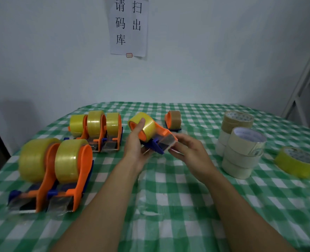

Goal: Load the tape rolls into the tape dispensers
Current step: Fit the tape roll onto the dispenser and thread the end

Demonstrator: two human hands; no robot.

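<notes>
The left hand (135,144) cups the held dispenser (158,135) above mid-table, thumb on its yellow roll (147,127). The right hand (192,151) pinches the tape end (168,145) at its front. 2 near dispensers (59,170) stand by the left edge, 3 rear dispensers (99,130) sit behind them, and 1 brown-taped dispenser (173,120) is beyond. At right are 2 roll stacks (243,151) and 1 loose yellow roll (296,161). Checked cloth (168,206) shows between the forearms.

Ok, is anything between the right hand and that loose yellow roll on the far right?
Yes: the stack of beige rolls stands between the right hand, now at the front of the held dispenser, and the loose yellow roll. Probably reach over it or round its near side.
</notes>
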